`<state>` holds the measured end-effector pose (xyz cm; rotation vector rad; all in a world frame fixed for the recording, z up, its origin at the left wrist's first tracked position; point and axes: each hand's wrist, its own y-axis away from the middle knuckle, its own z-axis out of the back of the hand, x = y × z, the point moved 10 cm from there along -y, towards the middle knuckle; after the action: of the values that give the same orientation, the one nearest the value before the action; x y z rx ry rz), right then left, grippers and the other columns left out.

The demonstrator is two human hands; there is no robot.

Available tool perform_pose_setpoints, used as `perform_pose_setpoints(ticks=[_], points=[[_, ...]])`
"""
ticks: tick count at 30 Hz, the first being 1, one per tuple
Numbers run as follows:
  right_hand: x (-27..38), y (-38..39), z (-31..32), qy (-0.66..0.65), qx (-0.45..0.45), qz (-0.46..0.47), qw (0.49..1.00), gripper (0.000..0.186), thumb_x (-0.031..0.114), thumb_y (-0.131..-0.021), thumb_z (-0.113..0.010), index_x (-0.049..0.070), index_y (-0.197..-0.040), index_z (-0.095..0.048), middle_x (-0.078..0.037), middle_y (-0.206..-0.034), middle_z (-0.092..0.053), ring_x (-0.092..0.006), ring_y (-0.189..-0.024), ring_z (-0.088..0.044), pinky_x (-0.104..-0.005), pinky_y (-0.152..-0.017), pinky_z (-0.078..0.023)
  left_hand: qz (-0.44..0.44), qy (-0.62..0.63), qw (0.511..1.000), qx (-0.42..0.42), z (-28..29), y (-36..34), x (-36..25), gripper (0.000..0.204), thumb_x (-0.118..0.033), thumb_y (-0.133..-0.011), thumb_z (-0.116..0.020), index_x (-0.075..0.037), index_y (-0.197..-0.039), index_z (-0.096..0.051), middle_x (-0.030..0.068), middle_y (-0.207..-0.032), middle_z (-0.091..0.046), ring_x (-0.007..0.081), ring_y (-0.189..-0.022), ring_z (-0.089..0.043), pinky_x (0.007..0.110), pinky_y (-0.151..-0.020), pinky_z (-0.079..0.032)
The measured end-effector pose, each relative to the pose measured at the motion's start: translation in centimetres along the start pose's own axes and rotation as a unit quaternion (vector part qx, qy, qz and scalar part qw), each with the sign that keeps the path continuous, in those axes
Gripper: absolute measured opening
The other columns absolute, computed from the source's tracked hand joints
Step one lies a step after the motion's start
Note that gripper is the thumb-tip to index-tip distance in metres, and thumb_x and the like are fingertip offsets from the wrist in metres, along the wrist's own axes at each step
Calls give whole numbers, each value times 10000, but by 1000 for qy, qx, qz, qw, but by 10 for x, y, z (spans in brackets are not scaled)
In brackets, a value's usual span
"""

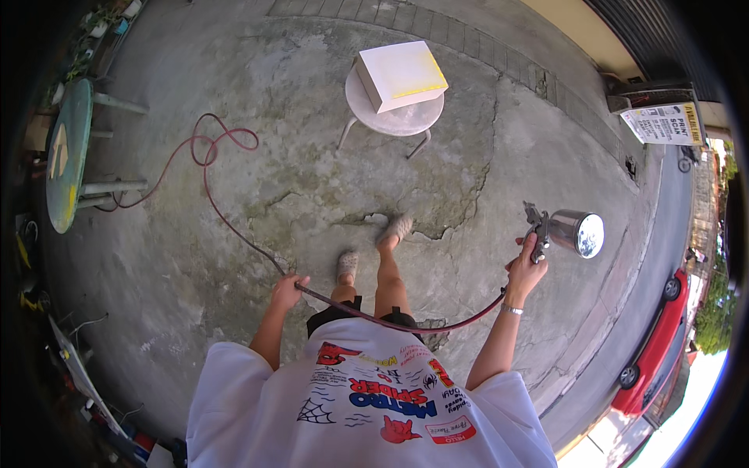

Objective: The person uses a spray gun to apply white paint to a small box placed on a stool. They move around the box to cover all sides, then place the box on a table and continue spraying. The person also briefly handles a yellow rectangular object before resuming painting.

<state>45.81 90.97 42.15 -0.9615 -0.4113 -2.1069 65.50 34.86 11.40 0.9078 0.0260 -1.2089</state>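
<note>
My right hand is wrapped round the handle of a spray gun, with a shiny metal paint cup on it. From the gun's handle a dark red air hose sags across in front of my body. My left hand grips that hose, which runs on over the ground to the left. Ahead, apart from both hands, a white box with a yellow streak along its near edge rests on a round stool.
A round green table stands at the left, with the hose looped on the cracked concrete near its legs. At the far right are a printed sign and a red car on the road. Clutter lines the lower left.
</note>
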Motion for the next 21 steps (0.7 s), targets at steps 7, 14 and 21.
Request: perform_pose_setpoints(ticks=[7,14,21], points=[[-28,-80,-97,21,105,47,993,422,328,-1011,-663,-49,-834,-730,-37,-506,-570,-114,-398,-543,-307,-398,-382,0,71,996,-46,40,-51,-91,348,-381,-1003,-614,-49,-974,-716,200,-817,-663,419,-809,-648,475,-742,-501],[-65,-200,-204,48,173,38,983,433,343,-1006,-666,-32,-798,-731,-40,-490,-565,-109,-415,-576,-299,-410,-403,-49,36,997,-51,62,-135,-163,230,-305,-975,-673,-80,-992,-717,154,-731,-639,366,-706,-627,458,-662,-482],[-26,-317,-246,75,107,95,987,470,390,-1009,-649,-18,-798,-751,-36,-497,-577,-115,-406,-570,-295,-413,-413,-85,28,993,-72,90,-197,-219,117,-186,-906,-735,-102,-988,-727,123,-701,-635,322,-657,-612,431,-639,-476]])
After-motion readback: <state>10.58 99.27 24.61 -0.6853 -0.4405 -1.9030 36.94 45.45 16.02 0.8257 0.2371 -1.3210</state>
